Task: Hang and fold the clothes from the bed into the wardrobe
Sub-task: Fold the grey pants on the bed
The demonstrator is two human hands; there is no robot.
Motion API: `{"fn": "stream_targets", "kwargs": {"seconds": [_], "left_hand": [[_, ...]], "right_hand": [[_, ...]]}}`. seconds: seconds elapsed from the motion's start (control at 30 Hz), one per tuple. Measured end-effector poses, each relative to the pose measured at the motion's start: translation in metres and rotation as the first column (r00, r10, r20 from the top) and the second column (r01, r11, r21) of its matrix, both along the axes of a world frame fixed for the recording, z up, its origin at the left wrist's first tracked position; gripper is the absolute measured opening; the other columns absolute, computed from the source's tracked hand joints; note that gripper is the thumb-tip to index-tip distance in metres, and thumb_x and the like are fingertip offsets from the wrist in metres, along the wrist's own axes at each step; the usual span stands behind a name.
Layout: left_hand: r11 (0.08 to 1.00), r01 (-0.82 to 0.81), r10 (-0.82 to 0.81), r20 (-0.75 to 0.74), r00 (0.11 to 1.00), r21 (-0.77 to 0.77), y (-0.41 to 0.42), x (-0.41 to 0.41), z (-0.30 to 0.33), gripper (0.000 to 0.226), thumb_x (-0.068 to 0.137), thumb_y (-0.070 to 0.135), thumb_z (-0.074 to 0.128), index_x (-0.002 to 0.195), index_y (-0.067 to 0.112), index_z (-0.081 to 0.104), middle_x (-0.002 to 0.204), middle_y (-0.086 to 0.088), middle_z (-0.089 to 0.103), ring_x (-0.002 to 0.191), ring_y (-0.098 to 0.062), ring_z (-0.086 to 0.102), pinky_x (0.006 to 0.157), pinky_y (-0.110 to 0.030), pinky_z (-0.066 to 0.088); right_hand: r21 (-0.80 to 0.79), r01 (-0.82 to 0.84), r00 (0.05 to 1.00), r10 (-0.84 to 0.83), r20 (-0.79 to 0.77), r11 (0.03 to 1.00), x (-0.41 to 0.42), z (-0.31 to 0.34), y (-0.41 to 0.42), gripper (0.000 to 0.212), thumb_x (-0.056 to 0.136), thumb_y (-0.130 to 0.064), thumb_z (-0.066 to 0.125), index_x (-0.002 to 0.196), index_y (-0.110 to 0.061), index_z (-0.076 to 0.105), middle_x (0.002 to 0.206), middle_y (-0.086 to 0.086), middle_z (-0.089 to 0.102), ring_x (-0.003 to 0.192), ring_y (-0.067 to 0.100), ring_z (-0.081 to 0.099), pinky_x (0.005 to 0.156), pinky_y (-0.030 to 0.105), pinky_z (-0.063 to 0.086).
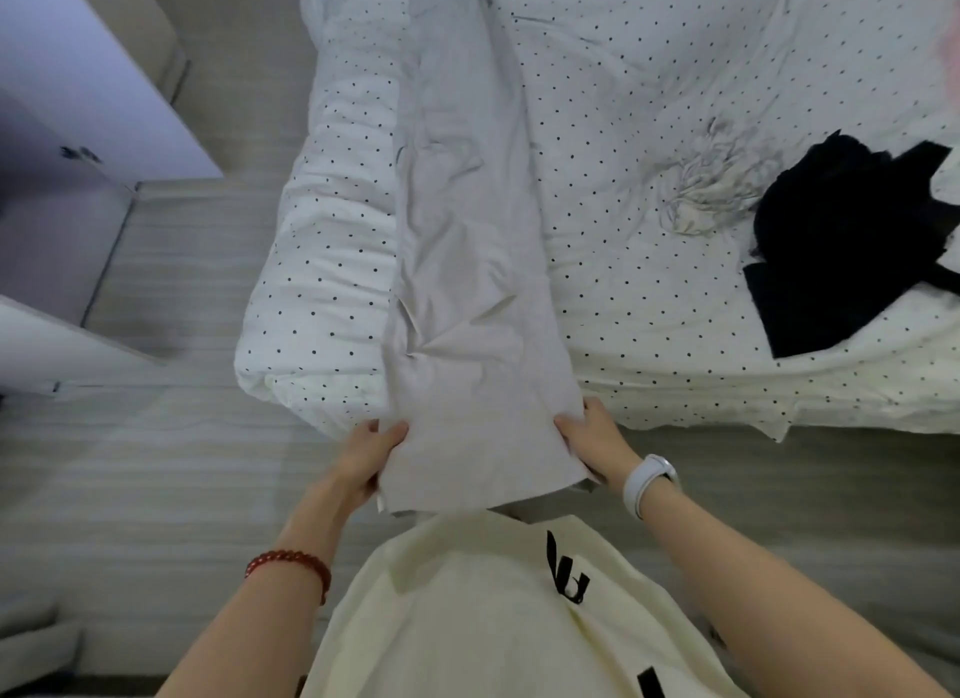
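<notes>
Grey trousers (462, 260) laid lengthwise along left part of bed (649, 99), near end overhanging edge. Left hand (363, 461) grip pinches near-left corner; right hand (592, 445) grip pinches near-right corner. Black garment (841, 240) lying well right on bed.

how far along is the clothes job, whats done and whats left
Nothing shows as put away yet; the wardrobe's inside is out of view. In hand: the left hand and right hand grip the near end of grey trousers stretched along the bed. Left: a black garment and a crumpled white one.
</notes>
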State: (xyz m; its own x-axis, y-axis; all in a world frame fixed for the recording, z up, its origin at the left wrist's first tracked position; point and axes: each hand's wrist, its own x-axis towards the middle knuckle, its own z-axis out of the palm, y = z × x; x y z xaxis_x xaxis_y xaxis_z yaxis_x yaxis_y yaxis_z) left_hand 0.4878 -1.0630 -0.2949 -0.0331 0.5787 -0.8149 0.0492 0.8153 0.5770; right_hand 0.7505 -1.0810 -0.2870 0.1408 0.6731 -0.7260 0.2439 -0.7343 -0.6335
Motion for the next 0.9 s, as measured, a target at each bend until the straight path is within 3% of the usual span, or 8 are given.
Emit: {"fn": "stream_targets", "kwargs": {"seconds": [0.1,0.23,0.4,0.5,0.63,0.7,0.8,0.9], "left_hand": [[0.995,-0.048,0.048,0.001,0.999,0.086,0.007,-0.001,0.022,0.063,0.092,0.010,0.057,0.145,0.019,0.025,0.118,-0.007,0.052,0.095,-0.027,0.060,0.069,-0.035,0.052],[0.976,-0.095,0.070,0.131,0.989,0.196,0.027,0.001,0.062,0.023,0.093,-0.003,0.044,0.101,0.007,0.063,0.094,-0.011,0.062,0.064,-0.015,0.060,0.049,-0.019,0.049],[0.939,-0.315,0.187,0.564,0.804,0.137,0.061,0.003,0.099,0.050,0.076,-0.018,0.021,0.108,-0.009,0.059,0.091,-0.012,0.069,0.089,-0.024,0.067,0.074,-0.030,0.059],[0.921,-0.204,0.038,0.445,0.895,0.331,0.088,0.012,0.119,0.053,0.077,-0.027,0.022,0.106,-0.005,0.061,0.099,-0.011,0.070,0.094,-0.021,0.068,0.074,-0.024,0.057],[0.852,-0.074,0.039,0.078,0.996,0.518,0.126,0.025,0.137,0.034,0.083,-0.022,0.036,0.085,0.000,0.062,0.078,-0.010,0.063,0.066,-0.016,0.063,0.058,-0.016,0.053],[0.825,-0.067,0.112,-0.046,0.993,0.561,0.147,0.029,0.139,0.028,0.084,-0.014,0.041,0.069,0.005,0.056,0.065,-0.005,0.045,0.056,-0.018,0.043,0.051,-0.018,0.045],[0.828,-0.071,0.164,-0.119,0.979,0.557,0.182,0.032,0.139,0.013,0.087,0.005,0.052,0.075,0.011,0.054,0.068,-0.003,0.037,0.065,-0.016,0.032,0.059,-0.027,0.033],[0.852,-0.124,0.200,-0.096,0.975,0.509,0.222,0.030,0.139,0.015,0.088,0.016,0.057,0.072,0.015,0.057,0.077,0.002,0.053,0.077,-0.017,0.046,0.075,-0.031,0.038]], "right_hand": [[0.106,0.041,0.999,-0.038,-0.031,0.994,0.003,0.015,0.004,0.061,0.091,-0.012,0.051,0.144,-0.018,0.021,0.123,0.000,0.044,0.111,0.024,0.051,0.094,0.038,0.044],[0.200,0.201,0.977,-0.181,-0.112,0.959,0.012,0.042,0.020,0.028,0.089,-0.001,0.051,0.113,-0.014,0.057,0.116,0.015,0.058,0.082,0.018,0.057,0.070,0.029,0.051],[-0.039,0.610,0.564,-0.468,-0.680,0.791,0.020,0.079,0.048,0.029,0.091,0.009,0.034,0.095,0.003,0.062,0.098,0.018,0.063,0.087,0.028,0.061,0.066,0.031,0.058],[0.041,0.616,0.535,-0.380,-0.755,0.787,0.019,0.094,0.071,0.045,0.083,0.022,0.021,0.102,0.004,0.058,0.100,0.020,0.061,0.091,0.031,0.060,0.075,0.036,0.058],[0.345,0.455,0.814,-0.227,-0.535,0.821,0.011,0.106,0.108,0.048,0.085,0.021,0.036,0.123,-0.005,0.050,0.109,0.010,0.058,0.104,0.026,0.055,0.090,0.032,0.048],[0.493,0.299,0.941,-0.168,-0.294,0.817,0.010,0.107,0.126,0.041,0.084,0.015,0.047,0.119,-0.006,0.053,0.102,0.004,0.059,0.100,0.021,0.054,0.078,0.015,0.047],[0.549,0.147,0.989,-0.104,-0.108,0.823,0.009,0.108,0.154,0.039,0.086,0.009,0.053,0.122,-0.006,0.049,0.102,0.002,0.058,0.094,0.015,0.054,0.065,0.002,0.042],[0.570,-0.093,0.991,0.022,0.131,0.816,0.008,0.105,0.190,0.052,0.087,-0.002,0.058,0.134,-0.004,0.036,0.127,0.008,0.043,0.120,0.021,0.046,0.089,0.014,0.035]]}}
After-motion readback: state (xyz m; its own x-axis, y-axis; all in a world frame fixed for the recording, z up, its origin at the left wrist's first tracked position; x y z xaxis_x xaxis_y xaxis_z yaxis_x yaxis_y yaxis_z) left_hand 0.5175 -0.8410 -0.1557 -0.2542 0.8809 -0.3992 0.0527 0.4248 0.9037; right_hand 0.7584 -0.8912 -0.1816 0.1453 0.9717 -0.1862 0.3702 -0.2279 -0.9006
